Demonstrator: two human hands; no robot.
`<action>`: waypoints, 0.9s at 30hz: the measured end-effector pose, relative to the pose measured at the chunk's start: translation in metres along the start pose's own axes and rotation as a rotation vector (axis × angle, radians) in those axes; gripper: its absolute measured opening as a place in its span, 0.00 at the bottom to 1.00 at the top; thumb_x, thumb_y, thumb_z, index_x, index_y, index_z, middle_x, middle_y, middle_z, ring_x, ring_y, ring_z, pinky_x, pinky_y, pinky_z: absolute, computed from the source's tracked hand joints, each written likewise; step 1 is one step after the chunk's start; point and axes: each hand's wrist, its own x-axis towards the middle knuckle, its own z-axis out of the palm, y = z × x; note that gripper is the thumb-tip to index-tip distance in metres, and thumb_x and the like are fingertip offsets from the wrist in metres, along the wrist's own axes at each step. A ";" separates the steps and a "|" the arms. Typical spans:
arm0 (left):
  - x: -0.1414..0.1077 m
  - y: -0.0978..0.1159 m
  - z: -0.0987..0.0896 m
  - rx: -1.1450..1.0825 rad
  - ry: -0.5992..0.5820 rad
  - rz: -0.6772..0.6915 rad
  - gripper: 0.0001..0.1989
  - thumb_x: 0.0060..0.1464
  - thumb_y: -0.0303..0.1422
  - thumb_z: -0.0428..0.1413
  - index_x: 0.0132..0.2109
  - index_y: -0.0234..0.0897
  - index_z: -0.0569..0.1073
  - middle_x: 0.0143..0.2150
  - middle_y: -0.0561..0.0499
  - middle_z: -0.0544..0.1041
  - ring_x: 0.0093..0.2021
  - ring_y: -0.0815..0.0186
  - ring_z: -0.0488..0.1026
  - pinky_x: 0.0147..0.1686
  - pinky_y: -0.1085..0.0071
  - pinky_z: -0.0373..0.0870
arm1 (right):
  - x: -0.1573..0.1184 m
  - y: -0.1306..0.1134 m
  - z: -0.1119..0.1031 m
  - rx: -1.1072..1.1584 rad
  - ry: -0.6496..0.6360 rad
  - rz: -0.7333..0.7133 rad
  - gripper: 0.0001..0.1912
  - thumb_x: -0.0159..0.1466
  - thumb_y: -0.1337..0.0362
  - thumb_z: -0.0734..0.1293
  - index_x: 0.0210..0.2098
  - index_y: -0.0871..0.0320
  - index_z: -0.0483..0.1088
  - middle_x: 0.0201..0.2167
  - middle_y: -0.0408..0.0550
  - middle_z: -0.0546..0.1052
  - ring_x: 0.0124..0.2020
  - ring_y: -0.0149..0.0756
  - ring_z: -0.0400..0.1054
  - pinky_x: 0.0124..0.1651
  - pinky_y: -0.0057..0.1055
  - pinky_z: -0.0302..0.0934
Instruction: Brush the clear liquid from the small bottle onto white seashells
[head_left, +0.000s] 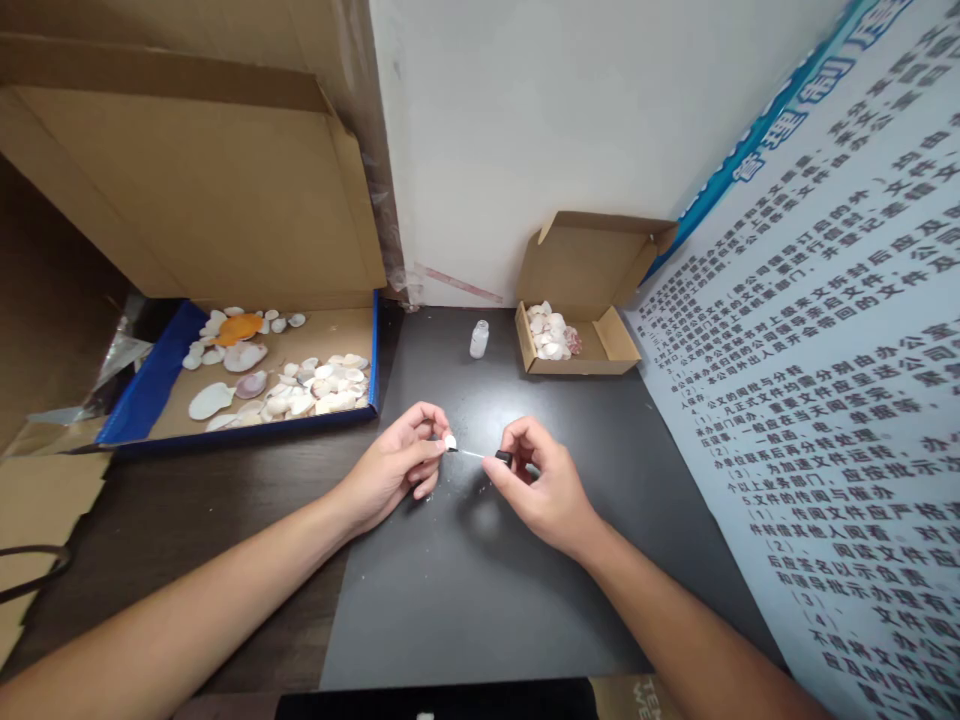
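Note:
Between the thumb and fingers of my left hand (401, 455) is a small white seashell (450, 441), held above the dark grey mat (420, 620). My right hand (544, 485) pinches the black cap of a thin applicator brush (504, 459). Its slim pale stem points left, and the dark tip is at the shell's lower edge; whether they touch I cannot tell. Beyond both hands, a small white bottle (478, 341) stands upright with no cap on it.
At the left, an open blue-edged cardboard box (300, 343) holds many shells, one of them orange. A smaller open cardboard box (585, 367) with white shells and a pinkish one stands at back right. A printed board (810, 330) rises along the right; a white wall (480, 200) is behind.

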 end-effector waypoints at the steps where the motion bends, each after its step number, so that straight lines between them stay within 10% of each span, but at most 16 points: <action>1: 0.000 0.000 0.000 0.003 -0.001 0.002 0.09 0.55 0.28 0.59 0.40 0.37 0.65 0.35 0.58 0.67 0.18 0.82 0.52 0.15 0.82 0.56 | 0.000 0.000 0.000 -0.009 0.002 0.004 0.10 0.62 0.61 0.67 0.32 0.54 0.59 0.22 0.35 0.61 0.21 0.27 0.54 0.26 0.26 0.51; 23: 0.001 -0.004 0.000 0.112 -0.041 0.003 0.11 0.56 0.33 0.60 0.40 0.39 0.64 0.36 0.59 0.64 0.17 0.83 0.53 0.16 0.80 0.57 | 0.005 -0.004 -0.010 -0.087 0.055 0.098 0.11 0.61 0.60 0.68 0.31 0.54 0.59 0.22 0.36 0.60 0.22 0.28 0.53 0.27 0.27 0.50; 27: 0.001 -0.004 -0.001 0.118 -0.053 0.008 0.11 0.56 0.33 0.60 0.41 0.39 0.63 0.36 0.58 0.64 0.17 0.82 0.53 0.16 0.80 0.57 | 0.004 -0.008 -0.011 0.172 -0.117 0.088 0.11 0.62 0.57 0.66 0.32 0.54 0.59 0.25 0.38 0.61 0.23 0.29 0.55 0.27 0.26 0.52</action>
